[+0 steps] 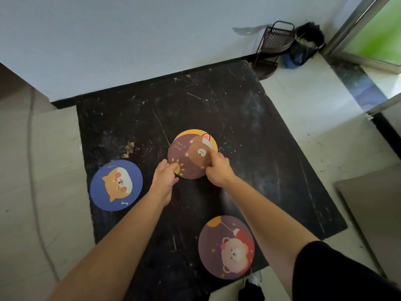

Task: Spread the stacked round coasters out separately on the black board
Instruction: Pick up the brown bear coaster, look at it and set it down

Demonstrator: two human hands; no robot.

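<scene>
Head view: left hand [166, 173] and right hand [217, 169] pinch the brown coaster [188, 157] atop a yellow coaster [187, 133].

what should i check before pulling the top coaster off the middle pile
1. Right hand pinches the top coaster at its edge: ok.
2. Left hand touches the pile's near edge; firm grip: cannot tell.
3. Only the yellow coaster lies underneath: cannot tell, just its far rim shows.
4. Bare space on the black board to the right: ok.
5. Blue coaster and near coaster lie apart from the pile: ok.
</scene>
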